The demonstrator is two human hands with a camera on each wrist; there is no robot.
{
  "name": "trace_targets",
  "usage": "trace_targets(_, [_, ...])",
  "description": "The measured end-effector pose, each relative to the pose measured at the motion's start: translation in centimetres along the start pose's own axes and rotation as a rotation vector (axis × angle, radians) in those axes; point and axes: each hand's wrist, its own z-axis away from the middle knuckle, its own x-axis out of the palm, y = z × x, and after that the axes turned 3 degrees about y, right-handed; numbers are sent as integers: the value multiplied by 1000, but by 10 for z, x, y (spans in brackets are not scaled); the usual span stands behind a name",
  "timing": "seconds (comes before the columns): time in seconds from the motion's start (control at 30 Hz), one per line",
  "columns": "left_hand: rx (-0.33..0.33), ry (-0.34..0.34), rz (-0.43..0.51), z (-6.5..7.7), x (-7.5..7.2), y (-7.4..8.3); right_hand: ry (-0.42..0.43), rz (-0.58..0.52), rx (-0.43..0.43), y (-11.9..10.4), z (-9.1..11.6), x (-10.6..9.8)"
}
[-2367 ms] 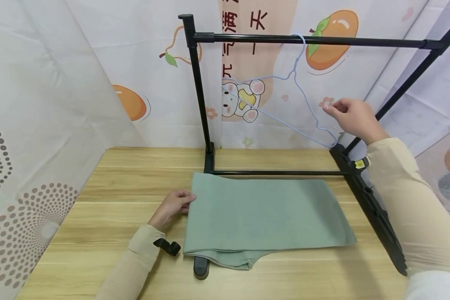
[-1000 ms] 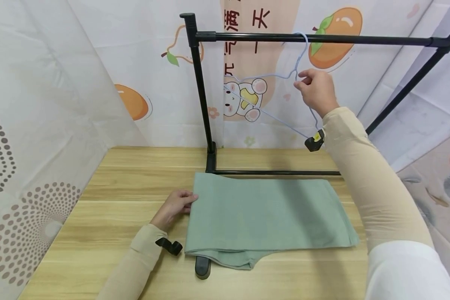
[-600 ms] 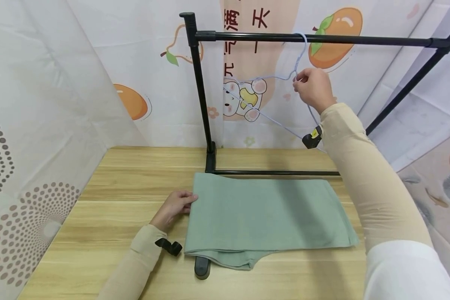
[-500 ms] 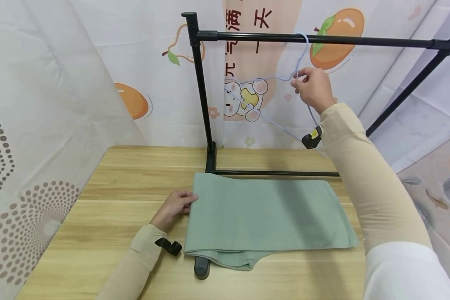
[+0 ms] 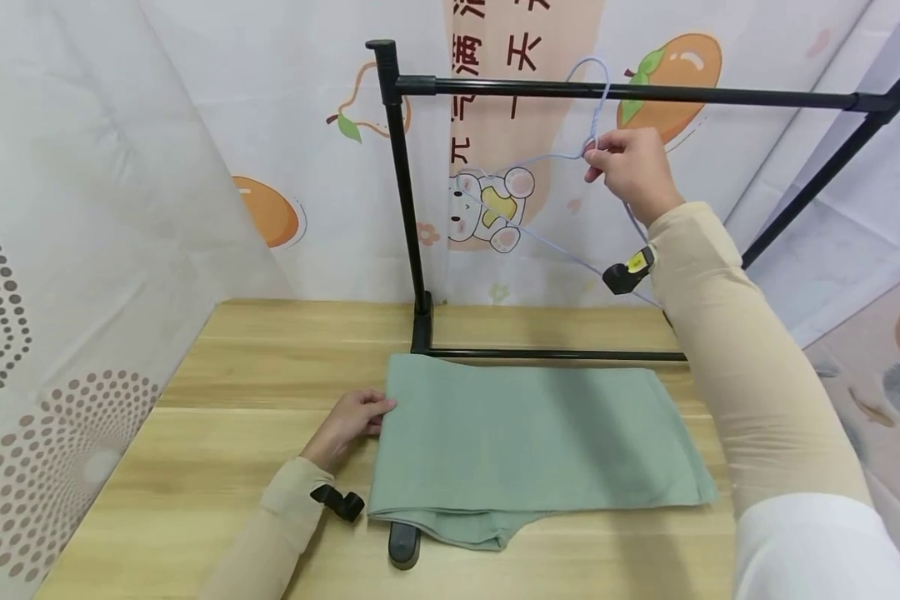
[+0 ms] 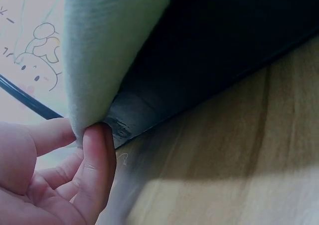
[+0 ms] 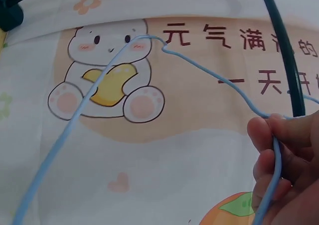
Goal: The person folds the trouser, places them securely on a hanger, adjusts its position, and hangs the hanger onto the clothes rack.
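Pale-green trousers [image 5: 525, 437], folded lengthwise, lie flat on the table, over the foot of a black clothes rack [image 5: 405, 175]. My left hand [image 5: 348, 425] holds their left edge. In the left wrist view, thumb and fingers pinch the raised cloth [image 6: 104, 45], and a dark space shows beneath it. My right hand [image 5: 637, 171] grips a light-blue wire hanger [image 5: 594, 125] just below its hook. That hook stands above the rack's top bar, still looped over it. The right wrist view has the hanger's wire [image 7: 214, 75] running between thumb and fingers.
The top bar [image 5: 720, 94] crosses above the trousers, with a lower bar [image 5: 555, 354] behind them. A black foot end [image 5: 403, 546] sticks out under their front left corner. Printed curtains [image 5: 330, 217] enclose the wooden table [image 5: 255, 358] at the back and sides.
My right hand has moved left to the hanger, taken hold of it below the hook and raised it, so the hook has lifted off the bar. The left hand has stayed on the trousers.
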Motion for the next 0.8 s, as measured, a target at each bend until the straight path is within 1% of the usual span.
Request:
trace_targets(0.1, [12,-12,4,-1,1,1,3,-101,24,-2,2,-7])
trace_targets(0.23, [4,-13,14,-1,0,3,4,-193,28,-4,6,-13])
trace_targets(0.4, [12,-6,27,0,-1,4,-3,-299,29,-6,8,-20])
trace_targets(0.5, [21,-16,25,0,-1,4,-20,-275,37,-6,9,-23])
trace_targets(0.7, [20,-27,24,-1,-2,3,-72,-107,56,1,15,-26])
trace_targets(0.8, [16,-28,13,-1,-3,3,-90,-28,34,7,19,-24])
